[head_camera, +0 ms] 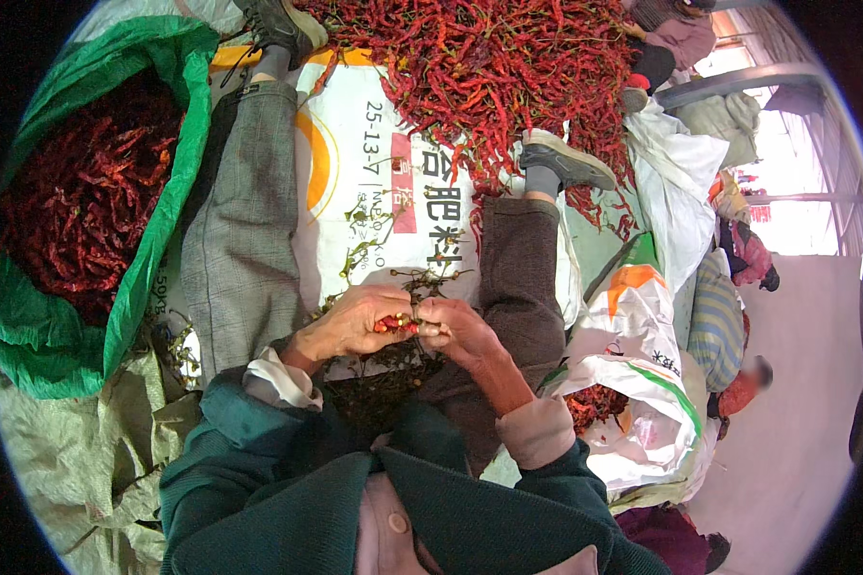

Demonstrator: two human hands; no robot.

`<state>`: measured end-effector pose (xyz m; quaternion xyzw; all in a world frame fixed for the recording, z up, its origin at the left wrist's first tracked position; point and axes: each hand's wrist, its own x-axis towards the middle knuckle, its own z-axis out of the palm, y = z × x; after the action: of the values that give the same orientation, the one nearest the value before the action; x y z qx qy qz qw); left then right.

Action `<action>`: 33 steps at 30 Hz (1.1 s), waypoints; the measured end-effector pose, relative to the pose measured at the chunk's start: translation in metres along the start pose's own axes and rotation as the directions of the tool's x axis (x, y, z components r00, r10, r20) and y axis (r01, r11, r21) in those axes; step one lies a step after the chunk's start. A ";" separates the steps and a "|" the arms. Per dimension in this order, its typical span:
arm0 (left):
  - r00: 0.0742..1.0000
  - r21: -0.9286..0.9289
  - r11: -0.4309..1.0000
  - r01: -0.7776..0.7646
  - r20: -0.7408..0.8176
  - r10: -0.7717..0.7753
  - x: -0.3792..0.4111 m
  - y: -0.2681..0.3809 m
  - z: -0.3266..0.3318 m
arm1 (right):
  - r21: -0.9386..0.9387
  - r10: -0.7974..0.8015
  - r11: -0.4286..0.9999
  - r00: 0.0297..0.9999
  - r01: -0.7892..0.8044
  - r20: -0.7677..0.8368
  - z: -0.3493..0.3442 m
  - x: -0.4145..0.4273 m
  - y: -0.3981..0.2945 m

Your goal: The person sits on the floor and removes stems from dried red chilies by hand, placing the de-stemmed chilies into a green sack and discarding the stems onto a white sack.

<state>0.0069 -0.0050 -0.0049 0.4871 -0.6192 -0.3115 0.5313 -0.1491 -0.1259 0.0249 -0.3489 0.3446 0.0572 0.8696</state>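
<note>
My left hand (356, 321) is closed around a small bunch of dried red chili peppers (395, 323), their pale ends poking out toward the right. Against that bunch, my right hand (459, 330) has its fingers curled in, touching the left fingertips; whether it pinches a stem is hidden. Below and around both hands, loose chili stems (374, 388) lie heaped in my lap. More stems are scattered on the white printed woven sack (345, 237) spread between my legs. Beyond my feet rises a large pile of dried red chilies (489, 65).
At left a green woven sack (194, 108) gapes over dark red chilies (93, 194). On the right an upright white sack (661, 431) has chilies (595, 408) inside. A striped sack (715, 316) stands behind it. Other people (679, 36) sit along the right side.
</note>
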 end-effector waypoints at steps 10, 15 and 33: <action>0.843 -0.472 0.727 0.499 0.069 -0.534 -0.002 0.000 0.008 | -0.242 -0.387 0.908 0.907 0.343 -0.167 -0.029 0.003 -0.017; 0.737 -0.594 0.615 0.519 -0.054 -0.674 0.007 0.007 0.002 | -0.919 -0.505 0.388 0.849 0.067 -0.152 -0.074 0.029 -0.051; 0.520 -0.756 0.424 0.498 -0.130 -0.844 0.004 -0.013 0.000 | -0.777 -0.582 0.571 0.798 0.264 -0.157 -0.059 0.068 -0.078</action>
<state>0.0110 -0.0129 -0.0150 0.5506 -0.0531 -0.5562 0.6202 -0.1039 -0.2319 -0.0050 -0.7388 0.3655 -0.0991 0.5575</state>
